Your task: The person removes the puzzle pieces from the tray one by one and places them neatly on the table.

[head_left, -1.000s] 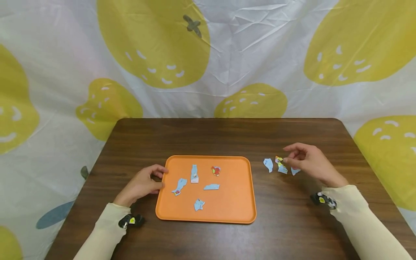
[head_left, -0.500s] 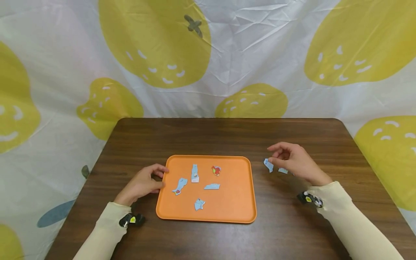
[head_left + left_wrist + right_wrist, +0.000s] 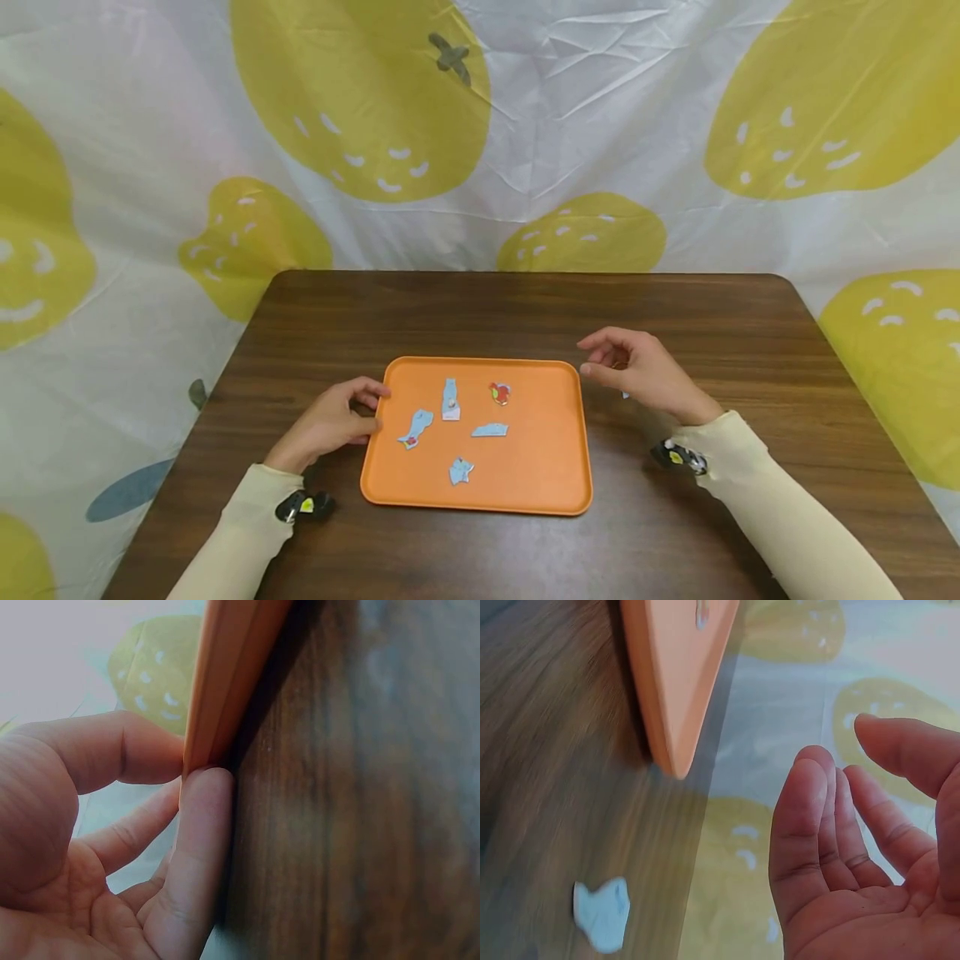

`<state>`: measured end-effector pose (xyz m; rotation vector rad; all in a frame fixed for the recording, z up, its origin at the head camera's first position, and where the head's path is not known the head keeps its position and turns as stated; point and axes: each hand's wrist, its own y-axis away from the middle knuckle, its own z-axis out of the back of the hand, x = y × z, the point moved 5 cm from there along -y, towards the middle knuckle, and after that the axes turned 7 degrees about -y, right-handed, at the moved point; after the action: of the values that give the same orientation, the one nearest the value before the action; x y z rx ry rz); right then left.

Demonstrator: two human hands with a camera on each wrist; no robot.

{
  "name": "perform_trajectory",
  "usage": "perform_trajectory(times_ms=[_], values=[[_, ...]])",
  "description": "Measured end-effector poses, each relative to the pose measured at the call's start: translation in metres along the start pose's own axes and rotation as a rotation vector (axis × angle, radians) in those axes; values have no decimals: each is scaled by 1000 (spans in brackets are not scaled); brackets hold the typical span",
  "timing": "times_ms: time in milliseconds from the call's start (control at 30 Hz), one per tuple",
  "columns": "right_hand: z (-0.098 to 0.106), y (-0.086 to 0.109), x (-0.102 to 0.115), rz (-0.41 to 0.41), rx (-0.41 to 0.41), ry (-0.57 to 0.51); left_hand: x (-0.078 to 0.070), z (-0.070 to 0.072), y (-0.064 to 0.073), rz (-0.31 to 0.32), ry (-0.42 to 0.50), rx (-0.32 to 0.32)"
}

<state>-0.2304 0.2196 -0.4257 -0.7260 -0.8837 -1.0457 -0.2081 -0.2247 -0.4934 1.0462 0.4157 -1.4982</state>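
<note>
Picture pieces (image 3: 490, 430), small and irregular: we count five on the orange tray (image 3: 532, 479), four mostly light blue and one red piece (image 3: 500, 393) toward the far side. All five lie apart, none joined, so we judge the work only part-way along. At least one stray piece (image 3: 601, 913) lies off the tray, on the surface (image 3: 637, 542) to the right; the right hand (image 3: 647, 372) hides most of that spot from the head view, so we cannot tell whether others lie there.

Left hand (image 3: 326, 425) pinches the tray's left rim; right hand hangs near the right rim, fingers loosely bent, thumb apart, nothing in it that we can see.

Surface dark brown, wood-grained, rounded far corners. Beyond it and at both sides we note a pale, creased cloth (image 3: 525, 158) printed with big yellow fruit shapes (image 3: 360, 92). Light sleeves (image 3: 240, 525), a dark device (image 3: 303, 507) at each wrist
</note>
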Motion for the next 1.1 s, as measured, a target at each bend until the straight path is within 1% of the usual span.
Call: perform_trajectory(times_ms=[267,433,567,733,967,1100], values=[[-24,-18,1,42,22,-24,0,-1,-1,-3,-2,-2],[-39,-26,3,50,55,-27,-1,-1,-2,-3,-6,-2],[-51,-34,3,62,105,-18,-1,0,-2,-7,-8,-2],[-68,-44,1,81,191,-18,-1,1,-3,-1,-12,-8],[-86,-54,2,68,279,-21,-1,-1,-2,-4,-6,-5],[-94,-56,2,72,324,26,0,0,-2,-2,-1,-8]])
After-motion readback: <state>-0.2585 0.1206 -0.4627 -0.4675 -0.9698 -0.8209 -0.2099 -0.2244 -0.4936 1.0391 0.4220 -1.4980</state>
